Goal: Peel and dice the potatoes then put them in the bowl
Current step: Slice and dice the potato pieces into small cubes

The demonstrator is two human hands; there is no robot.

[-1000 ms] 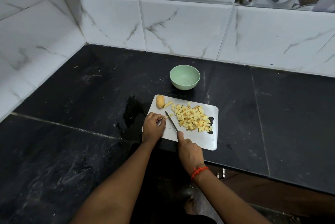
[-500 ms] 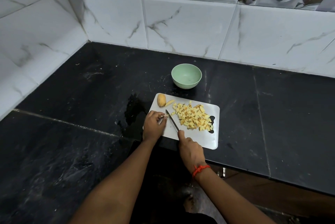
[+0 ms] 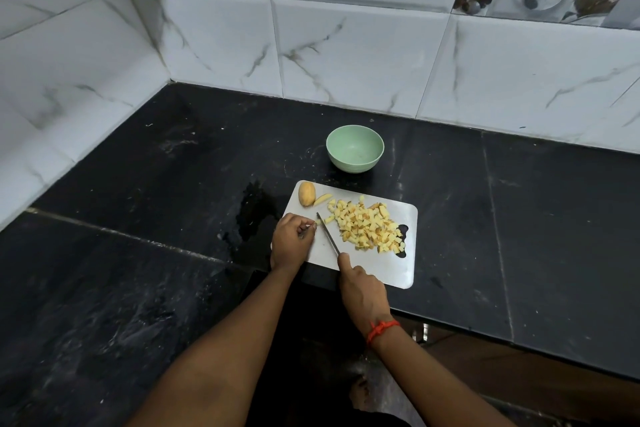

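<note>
1. The diced potatoes [image 3: 367, 227] lie in a loose heap of pale yellow cubes on the middle and right part of the cutting board [image 3: 381, 267], reaching up to the dark handle hole at its right edge.
2. A small potato bit [image 3: 316, 221] sits at the heap's left fringe, touching the tip of the knife [image 3: 328, 234].
3. The left hand [image 3: 291, 241] rests on the board's left edge, fingers curled, their tips pinching that bit against the board.
4. The right hand [image 3: 363, 291] is at the board's near edge, closed round the knife handle, which it hides. Its forefinger is stretched along the back of the blade, and the blade slants toward the board's far left.
5. The two hands are apart, with the blade between them.
6. An uncut potato [image 3: 307, 194] stands in the board's far left corner, a thin slice [image 3: 322, 199] just beside it.
7. The green bowl [image 3: 355, 153] stands on the black counter [image 3: 138, 288] just beyond the board's far edge, not touching it.
8. A wet patch [image 3: 252, 215] darkens the counter left of the board.
9. A red thread [image 3: 381, 329] circles the right wrist.
</note>
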